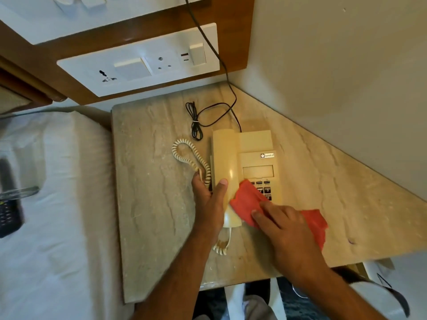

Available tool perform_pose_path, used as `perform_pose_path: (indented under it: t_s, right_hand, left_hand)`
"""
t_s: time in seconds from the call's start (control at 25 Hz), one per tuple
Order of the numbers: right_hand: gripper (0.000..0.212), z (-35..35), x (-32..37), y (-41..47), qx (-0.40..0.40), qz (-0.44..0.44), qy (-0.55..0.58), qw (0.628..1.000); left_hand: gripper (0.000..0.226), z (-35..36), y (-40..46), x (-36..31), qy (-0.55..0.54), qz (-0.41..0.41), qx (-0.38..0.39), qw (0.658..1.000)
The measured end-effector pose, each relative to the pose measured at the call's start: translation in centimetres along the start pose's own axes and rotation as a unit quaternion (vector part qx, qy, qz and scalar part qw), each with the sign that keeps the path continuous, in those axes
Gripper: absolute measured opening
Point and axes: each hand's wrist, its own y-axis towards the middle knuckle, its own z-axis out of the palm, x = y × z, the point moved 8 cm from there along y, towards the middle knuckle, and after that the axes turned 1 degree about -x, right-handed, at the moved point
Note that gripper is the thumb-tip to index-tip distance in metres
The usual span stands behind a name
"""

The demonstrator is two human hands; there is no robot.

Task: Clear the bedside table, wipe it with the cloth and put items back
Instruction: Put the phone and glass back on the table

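The left hand point(209, 195) reached in from below with the forearm stretched up across the desk point(150, 204); its grip was closed round the left side of the handset point(225, 172), thumb on top and fingers wrapped underneath beside the coiled cord point(191, 158). The right hand point(284, 227) lay palm down, fingers spread flat, pressing one red cloth point(248, 202) onto the keypad end of the one cream telephone point(256, 158), its grip open rather than clenched. The telephone sat near the middle of the desk, its black cable point(196, 121) bundled behind it. One dark remote point(9, 199) lay on the bed point(57, 227) to the left
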Motion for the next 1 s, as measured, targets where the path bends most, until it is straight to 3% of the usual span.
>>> perform_pose_path:
  t_s: [0.2, 0.36, 0.52, 0.64, 0.72, 0.88, 1.0]
  right_hand:
    - [0.062, 1.7, 0.0, -2.8, 0.049, -0.023, 0.012, 0.998]
    - [0.057, 1.3, -0.5, -2.8, -0.006, 0.088, 0.084, 0.993]
    - [0.046, -0.8, 0.0, -3.1, -0.117, 0.234, 0.183, 0.948]
    - [0.048, -2.2, 2.5, -2.9, -0.182, 0.294, 0.242, 0.907]
    - [0.051, -1.6, 5.8, -1.8, -0.183, 0.316, 0.293, 0.884]
    - [0.049, 1.0, 12.4, 1.4, -0.143, 0.308, 0.381, 0.860]
    - [0.055, 4.4, 17.4, 4.7, -0.067, 0.337, 0.511, 0.788]
  left_hand:
    - [0.061, 0.6, -0.3, 0.4, 0.011, -0.015, -0.040, 0.999]
    - [0.067, 1.4, -1.0, -0.2, 0.149, -0.003, -0.050, 0.988]
    - [0.069, -1.5, -0.6, -0.9, 0.390, 0.005, -0.028, 0.920]
    - [0.061, -6.4, -1.9, -2.4, 0.353, 0.030, -0.033, 0.934]
    - [0.055, -13.2, -2.1, -4.2, 0.337, 0.073, -0.127, 0.930]
    - [0.062, -27.8, -0.1, -10.2, 0.426, 0.133, -0.321, 0.835]
    - [0.079, -34.8, 4.4, -13.9, 0.517, 0.089, -0.350, 0.776]
